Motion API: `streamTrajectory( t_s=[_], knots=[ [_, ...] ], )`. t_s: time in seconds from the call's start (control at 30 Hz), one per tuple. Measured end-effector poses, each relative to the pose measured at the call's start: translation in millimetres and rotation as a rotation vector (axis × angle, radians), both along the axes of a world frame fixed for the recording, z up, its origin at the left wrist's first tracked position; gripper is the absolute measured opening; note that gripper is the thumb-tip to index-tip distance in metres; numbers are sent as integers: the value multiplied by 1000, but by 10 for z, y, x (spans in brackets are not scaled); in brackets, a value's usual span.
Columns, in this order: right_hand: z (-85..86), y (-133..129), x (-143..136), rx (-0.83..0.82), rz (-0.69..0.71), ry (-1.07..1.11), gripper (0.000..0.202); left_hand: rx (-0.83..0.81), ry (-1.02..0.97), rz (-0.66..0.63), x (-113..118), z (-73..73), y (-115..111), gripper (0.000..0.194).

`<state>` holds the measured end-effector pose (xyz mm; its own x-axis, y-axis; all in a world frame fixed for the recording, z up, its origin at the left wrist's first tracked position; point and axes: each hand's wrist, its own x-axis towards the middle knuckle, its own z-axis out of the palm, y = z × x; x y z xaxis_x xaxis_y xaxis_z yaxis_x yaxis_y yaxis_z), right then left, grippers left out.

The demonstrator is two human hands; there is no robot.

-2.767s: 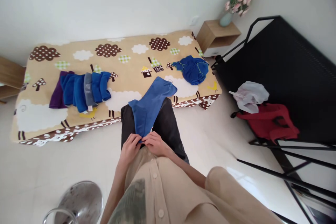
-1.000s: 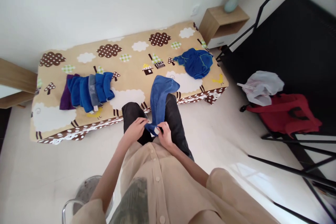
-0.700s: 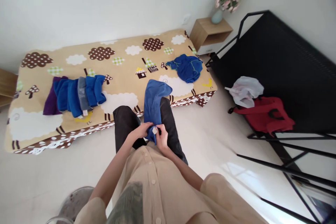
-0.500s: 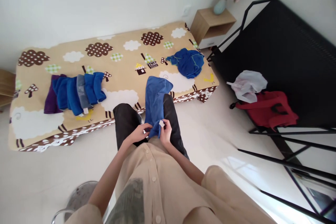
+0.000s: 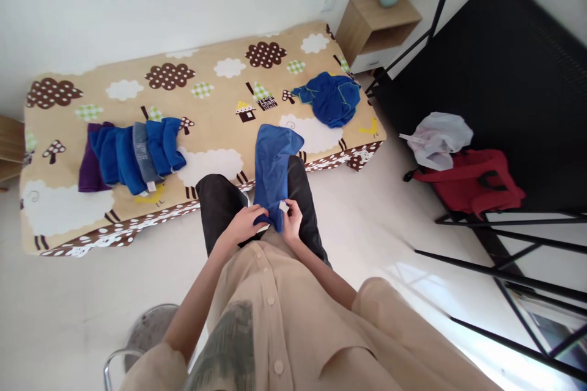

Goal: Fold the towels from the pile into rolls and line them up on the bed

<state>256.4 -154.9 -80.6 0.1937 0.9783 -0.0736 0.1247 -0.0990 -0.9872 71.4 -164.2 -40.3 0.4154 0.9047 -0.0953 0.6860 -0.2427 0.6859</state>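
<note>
While blue towel (image 5: 273,168) drapes along thigh — left hand (image 5: 245,224), right hand (image 5: 291,227) pinch near end.

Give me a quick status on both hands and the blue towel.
Left hand and right hand both pinch the near end of the blue towel. Towel lies along the lap. Nothing blocks the hands.

A towel (image 5: 274,165) lies along the right thigh onto the bed (image 5: 215,82) ahead — rolled towels (image 5: 131,153) left, a crumpled cloth (image 5: 332,98) right, nightstand (image 5: 376,21) beyond.
</note>
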Motion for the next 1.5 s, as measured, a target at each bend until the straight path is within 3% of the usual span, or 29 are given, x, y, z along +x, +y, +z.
streamTrajectory(
  t_s=[0.13, 0.27, 0.37, 0.43, 0.5, 0.57, 0.63, 0.73, 0.87, 0.97, 1.13, 1.3, 1.4, 1.5],
  knots=[
    [-8, 10, -6, 0, -31, -12, 25, 157, 148, 45, -204, 73, -68, 13],
    [29, -4, -35, 12, -28, -34, 28, 305, 172, 310, -508, 260, -147, 18],
    [55, -39, -63, 65, 77, -61, 30, 382, 182, 453, -635, 420, -213, 17],
    [50, -61, -80, 110, 149, -65, 28, 401, 210, 416, -589, 474, -268, 20],
    [30, -72, -90, 131, 172, -69, 28, 381, 212, 286, -453, 444, -331, 30],
    [10, -75, -93, 139, 175, -86, 28, 337, 159, 132, -284, 336, -389, 33],
    [4, -74, -89, 153, 176, -98, 28, 306, 78, 70, -138, 199, -425, 21],
    [30, -72, -79, 181, 184, -90, 27, 281, 20, 142, 5, 66, -419, 10],
    [79, -71, -75, 201, 206, -71, 27, 221, 44, 234, 151, 53, -341, 18],
    [93, -78, -84, 220, 246, -66, 25, 226, 64, 272, 218, 35, -280, 12],
    [97, -96, -93, 264, 265, -64, 26, 282, 64, 224, 48, -73, -229, 24],
    [118, -106, -80, 307, 306, -47, 26, 278, 127, 61, -210, -82, -138, 26],
    [114, -111, -85, 353, 289, -40, 25, 272, 194, 55, -292, 19, -18, 27],
    [98, -108, -99, 376, 262, -49, 23, 393, 199, 195, -418, 268, 72, 29]
  ],
)
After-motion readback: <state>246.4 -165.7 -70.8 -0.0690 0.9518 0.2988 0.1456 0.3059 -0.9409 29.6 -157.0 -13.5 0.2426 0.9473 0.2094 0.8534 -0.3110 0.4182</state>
